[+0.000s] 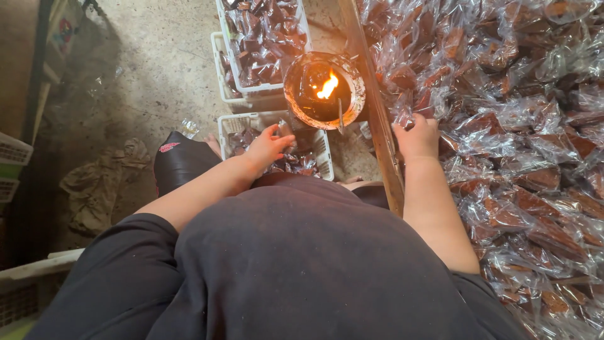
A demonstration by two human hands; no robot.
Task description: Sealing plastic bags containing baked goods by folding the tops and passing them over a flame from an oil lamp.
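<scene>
- Packets (503, 126): brown pieces in clear plastic bags, heaped loosely over the whole tray to the right of the wooden rail (377, 119). One packet at the near edge of the heap lies under the right hand.
- Right hand (416, 135): resting knuckles-up on the heap just past the rail, fingers curled down into the plastic. It appears to be closing on a packet, but the fingertips are hidden, so a firm hold cannot be confirmed.
- Left hand (267, 148): lowered into the near white basket (324, 154), fingers spread and relaxed over the wrapped pieces inside; it touches them or hovers just above, gripping nothing visible.
- Lamp (324, 90): a round, rusty bowl with a small open flame, standing between the two hands, just beside the rail; a thin metal rod (340, 116) leans at its near rim.
- Far baskets (261, 44): two more white baskets beyond the lamp, filled with similar packets.
- Step in hand, as judged: one packet being released into the basket while the next is taken from the heap.
- Next move, as judged: lifting a single packet clear of its neighbours and bringing only its open end near the flame, with fingers and loose plastic kept well off it.
- Surroundings: concrete floor (157, 69), a crumpled cloth (100, 182) at the left, the person's dark clothing in the foreground.
</scene>
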